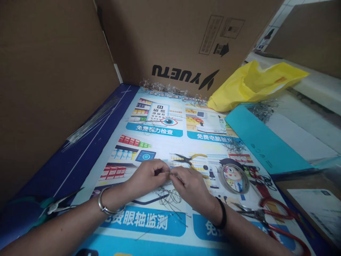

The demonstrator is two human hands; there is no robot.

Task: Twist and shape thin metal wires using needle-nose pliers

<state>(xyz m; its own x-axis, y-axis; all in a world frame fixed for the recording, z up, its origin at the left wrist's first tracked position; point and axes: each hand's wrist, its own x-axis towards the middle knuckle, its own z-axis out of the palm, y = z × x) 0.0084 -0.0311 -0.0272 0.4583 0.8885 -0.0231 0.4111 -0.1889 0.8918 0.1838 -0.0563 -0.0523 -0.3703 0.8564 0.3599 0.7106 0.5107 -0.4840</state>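
Observation:
My left hand (149, 177) is closed in a pinch on a thin dark wire (169, 173). Fingertip to fingertip with it, my right hand (191, 186) pinches the same wire. Just below my fingers lies a loose tangle of thin wires (170, 199) on the printed sheet (149, 245); whether the held wire joins that tangle I cannot tell. Beyond my right hand rest yellow-handled pliers (190, 160) with their jaws apart. A roll of clear tape (247, 185) lies flat to the right of that hand.
Red-handled pliers (262, 215) lie by my right forearm, green-handled cutters (53, 207) by my left. Straight wires (90, 122) run along the left side. Cardboard walls (170, 39) stand behind and left. A yellow bag (239, 89) and turquoise box (263, 142) sit right.

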